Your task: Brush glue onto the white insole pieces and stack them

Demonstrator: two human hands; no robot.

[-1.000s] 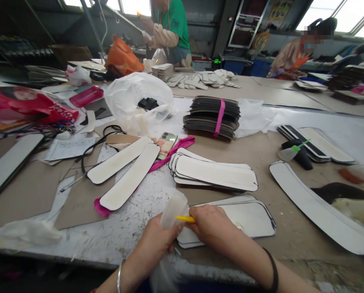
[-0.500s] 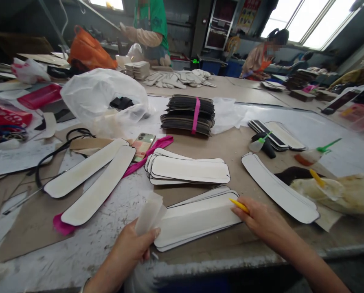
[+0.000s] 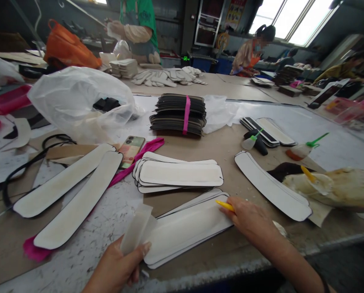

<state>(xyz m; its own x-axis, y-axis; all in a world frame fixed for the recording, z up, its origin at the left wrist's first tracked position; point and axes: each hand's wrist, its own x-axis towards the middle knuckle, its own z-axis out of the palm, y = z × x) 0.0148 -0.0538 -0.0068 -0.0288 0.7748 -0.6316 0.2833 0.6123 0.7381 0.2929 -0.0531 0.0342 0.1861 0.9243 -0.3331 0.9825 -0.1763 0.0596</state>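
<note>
Head feed, remote station. The white panel (image 3: 185, 232) lies near the front edge of the worktable (image 3: 197, 270), aslant, atop at least one similar piece; a fanned stack of pale panels (image 3: 180, 173) sits just beyond it.

Handling, my judgement: light, fairly stiff for its length, perhaps a little springy. The smooth face could slide on the piece beneath. I'd take it by the long edges or a rounded end, keeping fingertips off the middle of the face. The translucent film (image 3: 137, 228) looks thin and limp, easily creased; I'd pinch it low, near the thumb, and let the top stand free.

Left hand (image 3: 121, 260): closed on the film, thumb reaching to the panel's near left end. Right hand (image 3: 252, 219): narrow grip on a slim yellow tool (image 3: 225, 206), its tip over the panel's far right corner. From this angle I can't say whether the tip touches the face or floats just above it.

Against the frame a second ago: both hands were together then, tool right beside the film; now they are well apart, one at each end, and most of the panel's face shows. Everything on the table sits farther left in my view (the camera has swung, I think, rather than the goods). The strapped dark bundle (image 3: 177, 114) looks undisturbed.
</note>
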